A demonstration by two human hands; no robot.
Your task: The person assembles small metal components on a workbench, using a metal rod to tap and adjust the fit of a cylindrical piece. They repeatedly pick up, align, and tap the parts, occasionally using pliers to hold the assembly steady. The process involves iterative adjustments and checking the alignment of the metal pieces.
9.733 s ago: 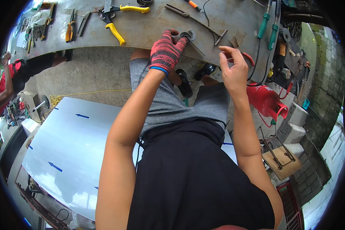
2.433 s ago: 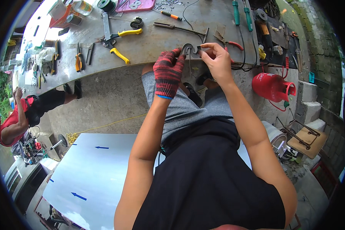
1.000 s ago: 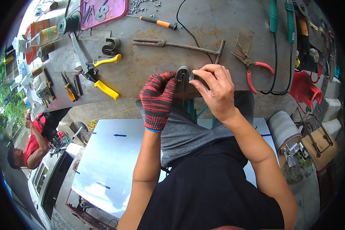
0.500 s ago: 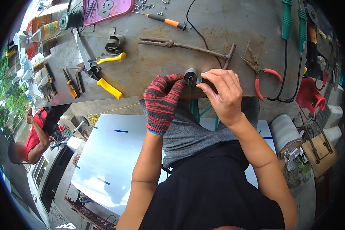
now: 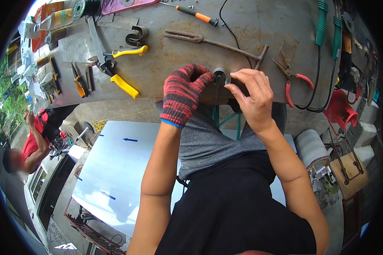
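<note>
Between my two hands, at the table's near edge, is a bent metal strip (image 5: 219,71) with a rounded curve at its top. My left hand (image 5: 184,92), in a red and black striped knit glove, grips the strip's left side, its fingertips partly hidden. On the other side, my bare right hand (image 5: 254,93) pinches the strip's right end between thumb and fingers. A thin line runs down from the curve; I cannot make out whether it is part of the strip. Farther left on the table lies an S-shaped metal strip (image 5: 137,36).
Yellow-handled snips (image 5: 122,85), a rusty T-ended metal bar (image 5: 219,46), red-handled pliers (image 5: 290,76) and an orange-black screwdriver (image 5: 196,15) lie on the metal table (image 5: 157,63). Green-handled cabled tools (image 5: 321,25) are at right. A person in red (image 5: 34,144) is at far left.
The view has shifted, so the table's things sit higher and mostly farther right. Both hands keep hold of the bent strip, and my left glove has turned slightly.
</note>
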